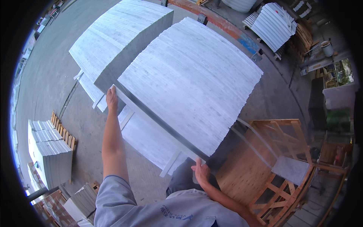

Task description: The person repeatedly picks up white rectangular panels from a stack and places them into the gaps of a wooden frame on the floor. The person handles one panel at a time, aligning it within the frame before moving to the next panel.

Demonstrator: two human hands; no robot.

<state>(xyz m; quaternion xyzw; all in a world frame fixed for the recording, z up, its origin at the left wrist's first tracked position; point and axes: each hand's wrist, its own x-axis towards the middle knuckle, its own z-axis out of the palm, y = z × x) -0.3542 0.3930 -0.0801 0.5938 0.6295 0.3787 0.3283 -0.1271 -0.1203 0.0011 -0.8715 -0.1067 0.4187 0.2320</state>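
Concrete floor (49,72) carries slab stacks (189,79), wooden pallets (64,132), wooden crate (280,166).

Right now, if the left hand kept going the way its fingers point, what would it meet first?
The left hand already grips the corner of the front stack of white slabs. Its fingers point up and away; straight on they would probably meet the grey side of the second slab stack, though depth is unclear.

I saw the nearest slab (162,125) standing on edge, thin, white and grey-veined, its dark-shadowed top edge running diagonally, leaning against the stack of matching slabs (193,79).
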